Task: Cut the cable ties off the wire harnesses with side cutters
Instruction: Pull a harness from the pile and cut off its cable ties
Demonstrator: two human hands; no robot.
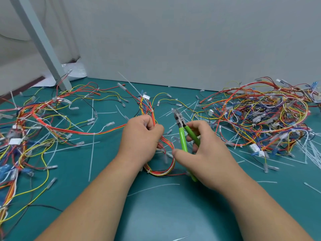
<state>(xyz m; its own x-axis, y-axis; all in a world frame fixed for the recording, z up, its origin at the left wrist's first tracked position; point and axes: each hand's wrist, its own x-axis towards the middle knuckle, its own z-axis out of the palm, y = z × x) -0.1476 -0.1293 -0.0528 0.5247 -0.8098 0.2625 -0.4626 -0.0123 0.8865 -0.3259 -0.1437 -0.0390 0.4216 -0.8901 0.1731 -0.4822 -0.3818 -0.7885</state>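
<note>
The left hand (141,136) grips a red, orange and yellow wire harness (166,172) whose loop drops toward 6 o'clock onto the green mat (156,211). The right hand (201,155), just beside it at 3 o'clock, is curled round the green-handled side cutters (183,138), nose toward 11 o'clock and too blurred to tell whether parted. A harness pile (260,119) lies at 2 o'clock, loose harnesses (38,126) at 9 o'clock, white cable ties (91,153) strewn between.
</note>
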